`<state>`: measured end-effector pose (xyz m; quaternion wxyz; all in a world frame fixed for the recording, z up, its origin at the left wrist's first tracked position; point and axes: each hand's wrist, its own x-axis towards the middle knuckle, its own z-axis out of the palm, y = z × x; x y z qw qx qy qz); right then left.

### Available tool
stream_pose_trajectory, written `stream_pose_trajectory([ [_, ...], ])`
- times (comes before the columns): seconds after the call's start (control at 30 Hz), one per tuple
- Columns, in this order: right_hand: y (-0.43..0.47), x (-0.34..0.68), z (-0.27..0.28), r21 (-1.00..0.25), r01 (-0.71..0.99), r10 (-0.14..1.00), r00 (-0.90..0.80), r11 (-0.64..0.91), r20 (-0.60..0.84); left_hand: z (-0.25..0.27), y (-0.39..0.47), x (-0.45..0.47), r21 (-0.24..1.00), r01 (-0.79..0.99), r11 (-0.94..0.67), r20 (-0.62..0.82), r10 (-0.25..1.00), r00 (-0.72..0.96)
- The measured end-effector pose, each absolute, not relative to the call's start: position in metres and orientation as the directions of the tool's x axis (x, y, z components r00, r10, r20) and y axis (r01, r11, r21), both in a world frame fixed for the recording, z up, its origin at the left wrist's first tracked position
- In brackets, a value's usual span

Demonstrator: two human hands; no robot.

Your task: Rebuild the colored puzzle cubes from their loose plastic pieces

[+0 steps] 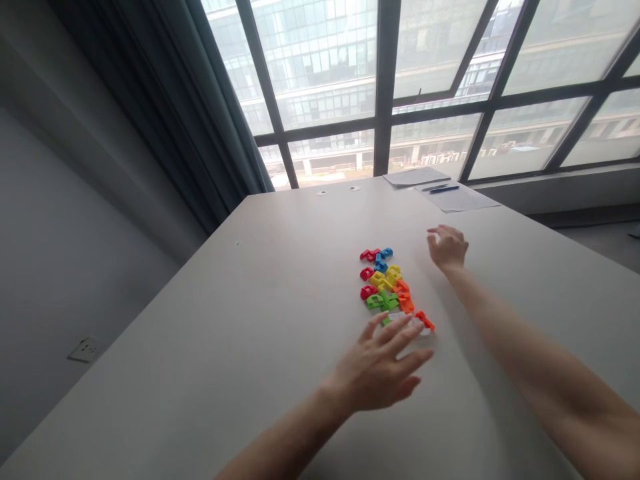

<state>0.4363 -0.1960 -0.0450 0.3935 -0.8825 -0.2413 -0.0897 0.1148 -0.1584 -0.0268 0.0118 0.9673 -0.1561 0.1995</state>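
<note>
A cluster of small coloured plastic pieces lies on the pale table. Among them are red pieces [367, 274], blue pieces [381, 265], yellow pieces [378, 279], green pieces [375, 302] and orange pieces [406, 303]. My left hand [383, 370] is open, fingers spread, over the near end of the cluster. Its fingertips partly cover a white piece [396, 315] and a green one; whether they touch is unclear. A separate orange piece [425, 321] lies just beyond these fingers. Beyond and right of the cluster, my right hand [447, 248] is open with loosely bent fingers, nothing visible in it.
Paper sheets [465, 198] with pens [444, 189] on them lie at the table's far right. Two round white items [355, 189] sit near the far edge. Past the table [280, 280] are a window and a dark curtain [200, 113]. A wall socket [86, 350] is at left.
</note>
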Motion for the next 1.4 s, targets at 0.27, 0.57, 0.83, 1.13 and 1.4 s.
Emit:
stream_pose_trajectory([
  [0.27,-0.153,0.45,-0.056,-0.604,0.632,0.683,0.705,-0.486,0.188,-0.055,-0.156,0.163,-0.026,-0.284,-0.958,0.301,-0.279,0.912],
  [0.57,-0.117,0.361,-0.06,-0.634,0.772,0.925,0.261,-0.029,0.276,-0.05,-0.091,0.117,0.109,-0.184,-0.977,0.336,-0.138,0.932],
  [0.83,-0.135,0.294,-0.068,-0.725,0.665,0.806,0.523,-0.182,0.278,-0.058,-0.034,0.068,0.318,0.194,-0.928,0.464,0.33,0.822],
  [1.13,-0.063,0.192,-0.066,-0.841,0.472,0.665,0.721,-0.263,0.196,-0.052,-0.01,0.068,0.635,0.375,-0.675,0.534,0.735,0.418],
  [1.4,-0.048,0.243,-0.054,-0.863,0.488,0.762,0.607,-0.132,0.227,-0.017,-0.115,0.04,0.286,0.005,-0.958,0.539,0.165,0.826],
])
